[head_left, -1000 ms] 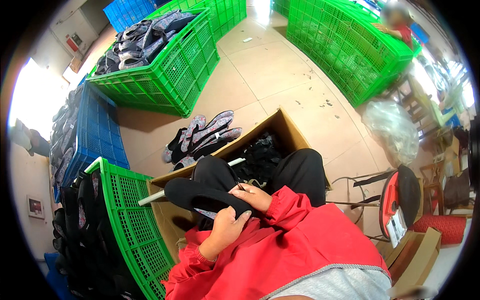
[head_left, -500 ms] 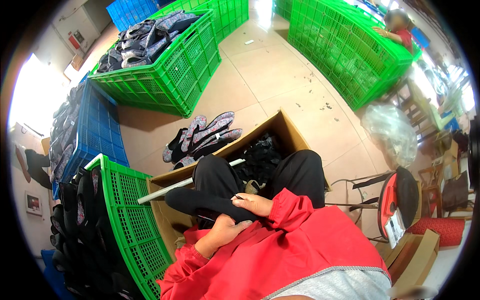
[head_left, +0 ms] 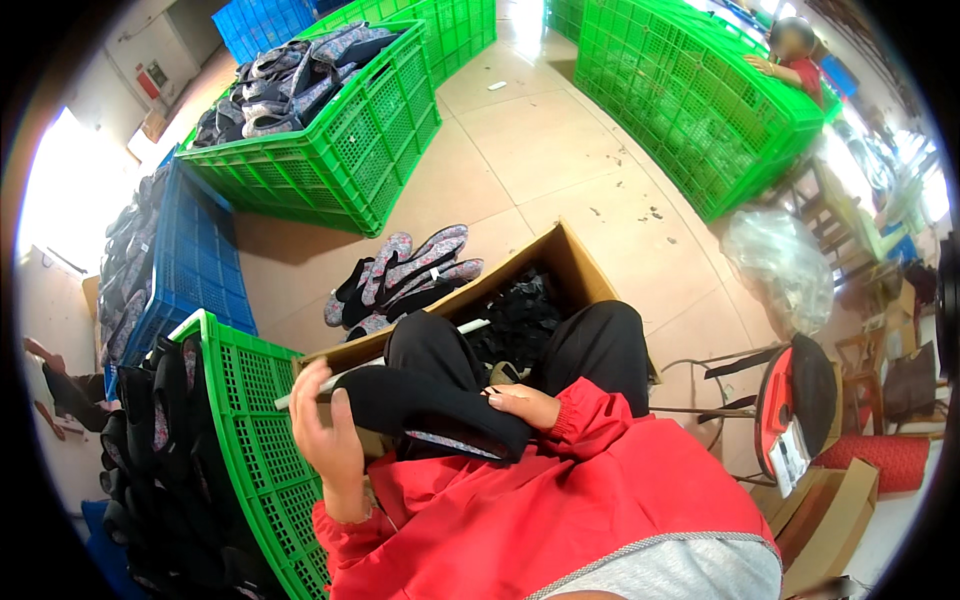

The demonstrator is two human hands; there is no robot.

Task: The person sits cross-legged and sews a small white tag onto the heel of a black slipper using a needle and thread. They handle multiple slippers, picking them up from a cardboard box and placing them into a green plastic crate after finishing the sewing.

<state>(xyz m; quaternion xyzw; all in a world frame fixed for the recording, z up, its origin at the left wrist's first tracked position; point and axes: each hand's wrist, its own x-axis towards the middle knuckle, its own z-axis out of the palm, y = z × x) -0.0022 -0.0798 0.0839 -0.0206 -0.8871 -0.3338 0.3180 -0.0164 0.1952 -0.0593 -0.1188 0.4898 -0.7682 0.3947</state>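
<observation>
Across my lap lies a black slipper (head_left: 425,398) with a patterned lining showing at its opening. My right hand (head_left: 526,402) is closed at the slipper's far edge, thumb on top; a small dark tip shows by its fingers, too small to name. To the left of the slipper, my left hand (head_left: 330,440) is raised with its fingers apart, holding nothing. Between my knees stands a cardboard box (head_left: 572,250) with black scraps (head_left: 520,310) in it. A white bar (head_left: 472,326) crosses the box, partly hidden by my leg.
Patterned slippers (head_left: 405,275) lie on the floor beyond the box. Green crates (head_left: 265,420) and a blue crate (head_left: 200,270) of slippers stand left; another green crate (head_left: 690,110) is far right, a person behind it. A plastic bag (head_left: 780,265) and a round stool (head_left: 800,410) sit right.
My left hand has let go of the slipper and risen to the left, its fingers spreading. The slipper has turned so its lined opening shows more. My right hand has shifted slightly right.
</observation>
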